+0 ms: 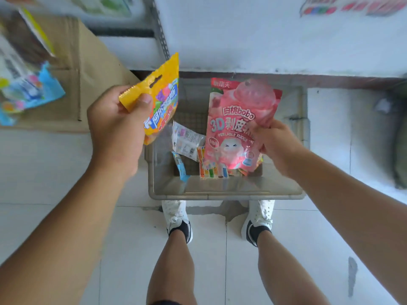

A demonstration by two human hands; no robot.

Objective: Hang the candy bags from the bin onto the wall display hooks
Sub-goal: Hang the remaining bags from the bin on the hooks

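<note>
Nearest me, at the bottom of the frame, my two white shoes [176, 219] stand just short of the near rim of the grey bin [220, 195]. A few small packets [187, 142] lie on its floor, left of centre.

Above the bin both hands are loaded. My left hand [114, 119], centre left, pinches the top corner of a yellow candy bag [164, 93] between thumb and curled fingers. The bag tilts, with its body dropping to the lower right. Its hang slot [155, 81] sits uncovered just beside my thumb, on the upper-right side. My right hand [277, 146] grips a pink candy bag [233, 119] by its right edge, about midway along. That bag's long axis runs upright in the frame, its top toward the wall and its bottom over the bin. I cannot make out a hang hole on it.

Farther off, a cardboard box [92, 69] sits between my left hand and the blurred hung packets [28, 89] in the upper left. A perforated metal upright [160, 34] rises at upper centre.

The hooks themselves are too blurred to pick out. Judging by those packets, the display lies up and left, so the left hand is nearer and I would take the yellow bag first. There looks to be open air over the box. The box edge and the neighbouring packets are what I could snag.
</note>
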